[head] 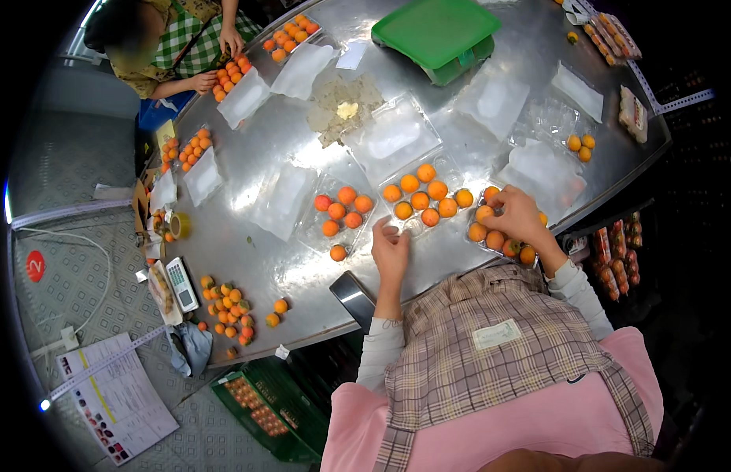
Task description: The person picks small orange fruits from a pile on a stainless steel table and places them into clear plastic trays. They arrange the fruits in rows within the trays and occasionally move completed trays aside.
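Note:
My right hand [512,217] reaches over a clear plastic tray [533,264] of orange persimmons near the table's front edge, its fingertips at one fruit [485,213]; the fingers partly hide it, and whether they grip it is unclear. My left hand [391,242] is raised with fingers curled and apart, nothing seen between them. It lies between two more clear trays. The middle tray [454,168] has its lid [395,138] folded back and holds several persimmons. The left tray [309,236] also holds several, with one persimmon [338,253] at its near corner.
A dark phone [352,298] lies by my left wrist. Loose persimmons [230,304] and a digital scale [182,284] are at the left. A green lidded box [436,32] stands at the far side. Opposite, a co-worker's hands [205,82] touch another tray. A green crate [271,407] stands below.

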Demonstrator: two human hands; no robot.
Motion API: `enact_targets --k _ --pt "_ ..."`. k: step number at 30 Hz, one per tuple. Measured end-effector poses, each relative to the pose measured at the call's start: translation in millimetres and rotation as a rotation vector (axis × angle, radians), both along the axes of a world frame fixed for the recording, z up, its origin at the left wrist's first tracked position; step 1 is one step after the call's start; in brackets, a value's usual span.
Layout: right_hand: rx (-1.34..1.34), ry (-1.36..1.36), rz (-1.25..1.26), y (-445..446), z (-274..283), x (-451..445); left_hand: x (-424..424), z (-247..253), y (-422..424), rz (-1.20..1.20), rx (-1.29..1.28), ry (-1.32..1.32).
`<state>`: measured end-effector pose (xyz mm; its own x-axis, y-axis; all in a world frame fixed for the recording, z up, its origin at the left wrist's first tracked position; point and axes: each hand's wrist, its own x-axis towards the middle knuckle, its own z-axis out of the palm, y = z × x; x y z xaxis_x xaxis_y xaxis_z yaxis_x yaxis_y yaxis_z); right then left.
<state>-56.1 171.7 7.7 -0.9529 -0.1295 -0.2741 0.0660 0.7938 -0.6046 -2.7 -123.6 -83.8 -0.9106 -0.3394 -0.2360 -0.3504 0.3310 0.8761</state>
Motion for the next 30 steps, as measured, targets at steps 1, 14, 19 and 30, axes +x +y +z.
enact_targets --k 1,14,19,30 --pt "-0.137 -0.049 -0.057 5 -3 1 5 -10 1 -0.003 0.054 -0.034" --pt "-1.544 -0.824 -0.297 -14 11 33 -29 -13 10 -0.068 -0.356 -0.192" --pt "-1.52 -0.758 -0.262 -26 17 30 -36 -5 9 -0.105 -0.4 -0.205" --pt "-1.013 -0.292 -0.07 -55 41 32 18 122 50 -0.272 0.141 0.222"
